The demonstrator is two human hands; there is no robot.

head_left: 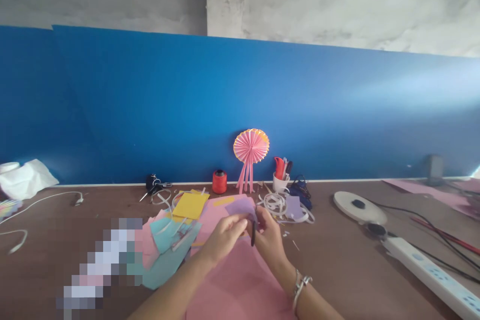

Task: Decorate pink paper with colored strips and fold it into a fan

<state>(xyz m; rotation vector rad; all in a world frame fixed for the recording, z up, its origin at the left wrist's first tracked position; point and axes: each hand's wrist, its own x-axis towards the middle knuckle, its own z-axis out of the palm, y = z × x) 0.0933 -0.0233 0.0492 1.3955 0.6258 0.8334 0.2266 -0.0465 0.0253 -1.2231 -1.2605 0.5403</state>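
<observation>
In front of me, above the pink sheets, my left hand (227, 234) pinches a piece of purple paper (240, 206) between thumb and fingers. Close on its right, my right hand (269, 236) is closed on a slim black piece (253, 234), which looks like a scissors handle; the blades are hidden. The purple paper spans the gap between both hands. Beneath them lies a large pink sheet (240, 285). A pleated pink paper rosette (251, 147) with hanging strips leans on the blue panel behind.
Yellow paper (190, 205) and teal paper (168, 260) lie to the left. Along the back are keys (153, 184), a red thread spool (219, 182) and a white cup of tools (280, 182). White strips (273, 203) coil nearby. A power strip (431, 270) runs along the right.
</observation>
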